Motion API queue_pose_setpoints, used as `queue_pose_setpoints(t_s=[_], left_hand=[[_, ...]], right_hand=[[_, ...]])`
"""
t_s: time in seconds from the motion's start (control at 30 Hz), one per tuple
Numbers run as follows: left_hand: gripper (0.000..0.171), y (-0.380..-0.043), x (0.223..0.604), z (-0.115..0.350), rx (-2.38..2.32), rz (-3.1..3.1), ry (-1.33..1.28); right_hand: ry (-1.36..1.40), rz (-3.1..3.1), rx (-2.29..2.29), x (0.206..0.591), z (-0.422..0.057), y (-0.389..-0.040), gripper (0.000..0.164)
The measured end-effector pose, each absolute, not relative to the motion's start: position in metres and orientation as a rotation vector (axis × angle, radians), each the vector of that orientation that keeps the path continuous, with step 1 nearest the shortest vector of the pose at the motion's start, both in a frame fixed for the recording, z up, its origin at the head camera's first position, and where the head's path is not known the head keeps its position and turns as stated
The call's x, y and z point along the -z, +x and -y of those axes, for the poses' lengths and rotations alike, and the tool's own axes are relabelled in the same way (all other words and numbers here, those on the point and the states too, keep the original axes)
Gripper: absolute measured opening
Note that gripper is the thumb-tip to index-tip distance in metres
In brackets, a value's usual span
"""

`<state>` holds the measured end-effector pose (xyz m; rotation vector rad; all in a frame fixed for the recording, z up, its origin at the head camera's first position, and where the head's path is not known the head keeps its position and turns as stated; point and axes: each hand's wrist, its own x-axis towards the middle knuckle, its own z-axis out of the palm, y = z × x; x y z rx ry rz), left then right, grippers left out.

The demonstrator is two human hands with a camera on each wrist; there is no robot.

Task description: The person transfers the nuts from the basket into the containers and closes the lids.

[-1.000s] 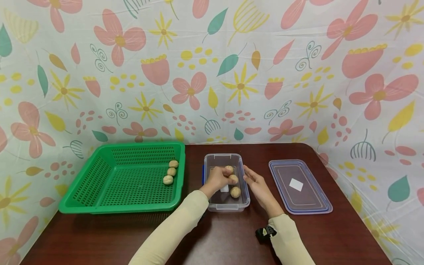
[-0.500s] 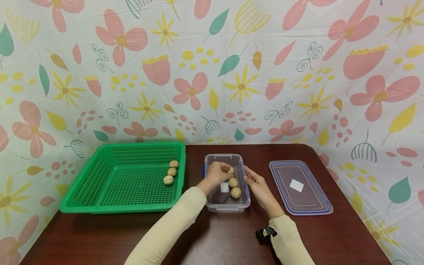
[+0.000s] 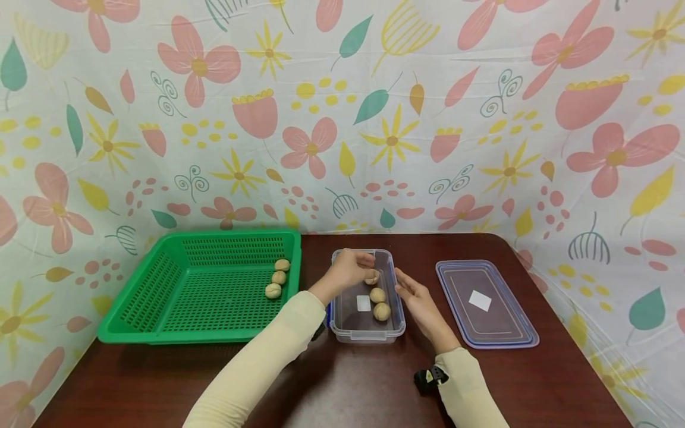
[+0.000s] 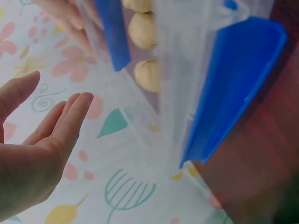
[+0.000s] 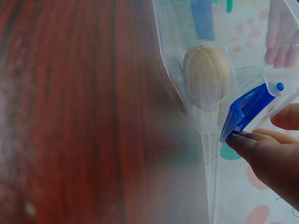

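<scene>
No text readable; white label [image 3: 480, 301] on lid [image 3: 491, 324], white patch [image 3: 363, 303] in box [image 3: 367, 335], any print perhaps too small

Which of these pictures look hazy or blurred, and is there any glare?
Head view: mostly crisp, with soft sheen on the table and shadow below the green basket; left wrist view: hazy, the clear container blurry, the lower right corner dark; right wrist view: a misty patch over the table, the walnut veiled by clear plastic.
</scene>
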<state>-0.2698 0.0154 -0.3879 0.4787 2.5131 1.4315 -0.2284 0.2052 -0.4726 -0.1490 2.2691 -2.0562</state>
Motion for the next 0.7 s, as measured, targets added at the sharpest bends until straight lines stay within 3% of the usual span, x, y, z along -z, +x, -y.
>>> queue_pose_setpoints(t_s=[0.7], left_hand=[[0.038,-0.281,0.331,0.047,-1.558,-2.457,0.46]], right_hand=[[-0.146,-2.291,2.042,0.473,-0.205,-0.23,0.05]])
